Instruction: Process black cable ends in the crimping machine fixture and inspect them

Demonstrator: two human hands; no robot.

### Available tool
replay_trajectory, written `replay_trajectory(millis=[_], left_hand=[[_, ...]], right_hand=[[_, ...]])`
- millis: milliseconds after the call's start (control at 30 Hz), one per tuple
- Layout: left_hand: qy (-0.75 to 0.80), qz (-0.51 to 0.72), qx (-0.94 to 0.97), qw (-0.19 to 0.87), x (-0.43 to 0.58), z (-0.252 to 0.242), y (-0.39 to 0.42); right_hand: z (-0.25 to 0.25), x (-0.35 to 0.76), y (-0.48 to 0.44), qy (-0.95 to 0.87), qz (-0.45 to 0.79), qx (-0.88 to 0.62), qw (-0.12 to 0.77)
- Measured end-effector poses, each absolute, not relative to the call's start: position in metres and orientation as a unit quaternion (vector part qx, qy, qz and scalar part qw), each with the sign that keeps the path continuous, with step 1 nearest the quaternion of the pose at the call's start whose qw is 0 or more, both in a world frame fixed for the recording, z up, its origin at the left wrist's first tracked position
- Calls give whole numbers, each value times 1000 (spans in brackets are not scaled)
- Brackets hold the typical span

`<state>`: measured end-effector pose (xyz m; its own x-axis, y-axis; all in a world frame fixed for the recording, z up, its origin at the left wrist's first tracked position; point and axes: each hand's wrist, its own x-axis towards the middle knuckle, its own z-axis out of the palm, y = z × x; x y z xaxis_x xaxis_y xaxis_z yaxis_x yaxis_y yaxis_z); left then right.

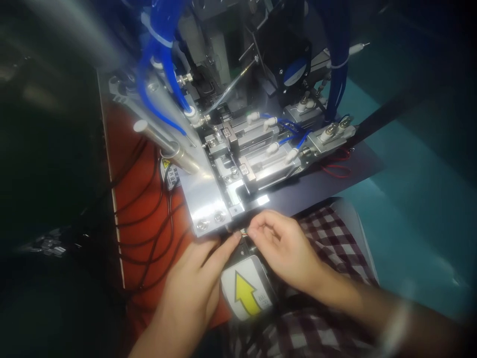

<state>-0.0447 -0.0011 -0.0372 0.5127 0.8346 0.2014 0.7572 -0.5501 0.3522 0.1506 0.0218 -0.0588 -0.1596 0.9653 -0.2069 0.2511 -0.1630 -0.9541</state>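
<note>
My left hand (pixel 197 273) reaches in at the front edge of a machine, its thumb pointing at a small part (pixel 244 232) with a thin reddish strand, too small to name. The left fingertips are hidden beneath the metal plate (pixel 203 199). Facing it from the other side, my right hand (pixel 283 246) has thumb and index finger pinched at the same small part, the other fingers curled. What lies between its fingertips is too small to make out. Just below the hands is a white label with a yellow arrow (pixel 246 291) on the machine, pointing at the work spot.
Pneumatic cylinders (pixel 268 169) with blue air hoses (pixel 167 74) stand beyond my hands. A metal post (pixel 167 144) rises at the left. Black cables (pixel 149 238) cross the red-orange surface (pixel 130 209). Checkered cloth (pixel 328 233) covers my lap.
</note>
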Motion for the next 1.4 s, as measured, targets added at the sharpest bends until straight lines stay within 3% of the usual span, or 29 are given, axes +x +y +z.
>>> replay_trajectory(millis=[167, 333, 467, 1067, 1400], left_hand=[[463, 170, 862, 114, -42, -32, 3], [464, 172, 863, 101, -41, -32, 2], [466, 161, 862, 114, -44, -34, 0], [494, 180, 834, 167, -46, -43, -5], [490, 180, 839, 153, -46, -42, -3]], right_hand=[[-54, 151, 21, -608, 463, -541, 352], [-56, 153, 25, -457, 639, -536, 310], [-51, 154, 29, -405, 685, -517, 315], [-49, 155, 29, -406, 695, -522, 280], [-54, 161, 28, -528, 599, -530, 284]])
